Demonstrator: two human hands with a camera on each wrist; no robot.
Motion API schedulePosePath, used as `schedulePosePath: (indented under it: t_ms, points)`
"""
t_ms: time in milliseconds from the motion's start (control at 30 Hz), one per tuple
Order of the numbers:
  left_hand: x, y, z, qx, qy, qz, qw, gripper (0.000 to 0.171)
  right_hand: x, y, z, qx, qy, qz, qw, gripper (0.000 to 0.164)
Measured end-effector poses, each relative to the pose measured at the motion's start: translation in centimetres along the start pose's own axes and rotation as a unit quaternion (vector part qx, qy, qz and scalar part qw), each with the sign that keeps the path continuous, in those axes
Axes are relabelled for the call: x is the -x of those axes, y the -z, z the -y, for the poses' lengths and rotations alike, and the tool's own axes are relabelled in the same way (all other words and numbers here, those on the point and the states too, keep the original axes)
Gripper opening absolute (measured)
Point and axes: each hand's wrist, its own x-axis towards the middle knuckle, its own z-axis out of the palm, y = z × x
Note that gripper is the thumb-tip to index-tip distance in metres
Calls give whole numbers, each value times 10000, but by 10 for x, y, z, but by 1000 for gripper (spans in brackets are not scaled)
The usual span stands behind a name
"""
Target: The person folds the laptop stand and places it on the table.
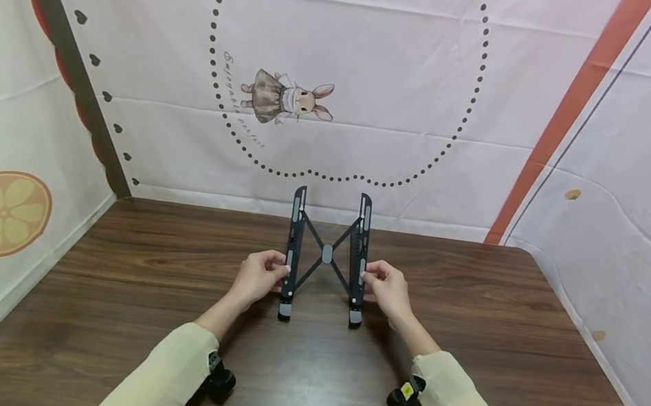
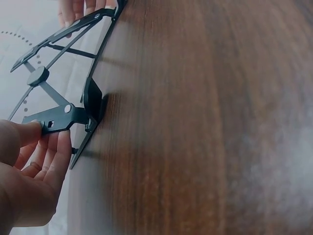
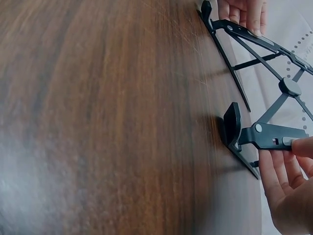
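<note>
A black folding laptop stand (image 1: 327, 254) stands unfolded on the wooden table, its two side rails joined by crossed bars with a grey round hub. My left hand (image 1: 257, 278) pinches the left rail, thumb on top and fingers beneath. On the other side my right hand (image 1: 389, 291) grips the right rail the same way. Both wrist views show the stand's upper rails (image 2: 61, 119) raised at a slant above thin base legs (image 3: 227, 68), with upturned lips (image 3: 233, 120) at the near end. Grey pads line the rails.
The dark brown wooden table (image 1: 300, 380) runs back to a white printed cloth (image 1: 405, 82) with a rabbit picture, which also hangs at both sides. A black wrist camera (image 1: 221, 377) sits at the left cuff, another camera (image 1: 402, 400) at the right.
</note>
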Motion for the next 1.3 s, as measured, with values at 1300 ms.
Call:
schedulePosePath:
  t_ms: [1300]
  points:
    - [-3, -14, -3, -48, -1, -13, 10000, 15, 2, -18, 4, -154, 164, 28, 9997, 15]
